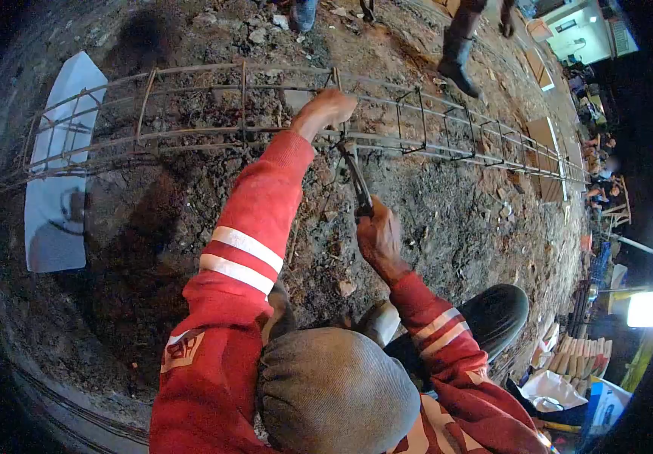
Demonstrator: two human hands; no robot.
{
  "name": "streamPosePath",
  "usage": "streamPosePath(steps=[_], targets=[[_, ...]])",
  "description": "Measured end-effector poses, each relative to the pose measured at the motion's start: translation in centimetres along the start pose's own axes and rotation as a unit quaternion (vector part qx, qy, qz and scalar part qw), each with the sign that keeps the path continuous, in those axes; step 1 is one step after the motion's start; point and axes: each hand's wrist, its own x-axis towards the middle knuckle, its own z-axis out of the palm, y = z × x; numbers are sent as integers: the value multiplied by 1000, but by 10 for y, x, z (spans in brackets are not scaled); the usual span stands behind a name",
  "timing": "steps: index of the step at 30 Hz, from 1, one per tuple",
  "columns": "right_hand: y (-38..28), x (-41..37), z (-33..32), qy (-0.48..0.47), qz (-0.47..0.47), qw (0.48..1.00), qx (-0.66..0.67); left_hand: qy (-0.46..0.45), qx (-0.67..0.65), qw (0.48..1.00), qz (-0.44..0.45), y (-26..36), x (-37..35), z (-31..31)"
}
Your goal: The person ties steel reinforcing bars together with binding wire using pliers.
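A long rusty rebar cage [190,113] lies across the dirt ground, running from left to far right. My left hand [326,110], in a red sleeve with white stripes, grips a top bar of the cage where a stirrup crosses it. My right hand [378,234] is closed around the handles of a dark pincer tool [357,178]. The tool's jaws reach up to the cage just below my left hand. A grey cap [334,393] fills the bottom centre of the view.
A white sheet [62,159] lies on the ground at the left under the cage's end. Another person's boots [459,60] stand beyond the cage at the top. A black shoe [500,314], stacked bags [576,356] and a bright lamp [648,309] sit at the right.
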Motion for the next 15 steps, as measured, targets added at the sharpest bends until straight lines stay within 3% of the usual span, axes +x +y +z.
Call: streamPosePath(steps=[3, 5, 7, 8, 9, 10, 11, 12, 13, 14, 15], targets=[[10, 3, -1, -5, -18, 1000, -11, 13, -51, 998, -29, -1, 4, 4], [20, 7, 1, -53, 33, 998, -21, 24, -41, 999, -16, 1, 4, 4], [30, -3, 6, -5, -96, 995, -18, 40, -25, 999, 6, -5, 3, 6], [27, -6, 3, -69, 43, 987, 142, 12, -90, 992, 91, -27, 21, 15], [7, -5, -5, -135, 177, 930, 294, -8, -18, 993, 117, -40, 49, 30], [-14, -7, -20, -139, 199, 944, 224, -24, 52, 988, 146, -51, 76, 44], [-1, -2, -22, -234, 321, 799, 452, -13, -261, 944, 201, -53, 60, 49], [23, 7, -23, -286, 346, 722, 526, 2, -321, 923, 213, -51, 44, 40], [42, 13, -28, -337, 322, 750, 469, 16, -379, 897, 228, -48, 28, 30], [71, 7, -21, -313, 279, 734, 534, 28, -433, 867, 244, -46, 12, 21], [38, 11, -39, -300, 270, 731, 550, 43, -226, 947, 223, -29, 12, 10]])
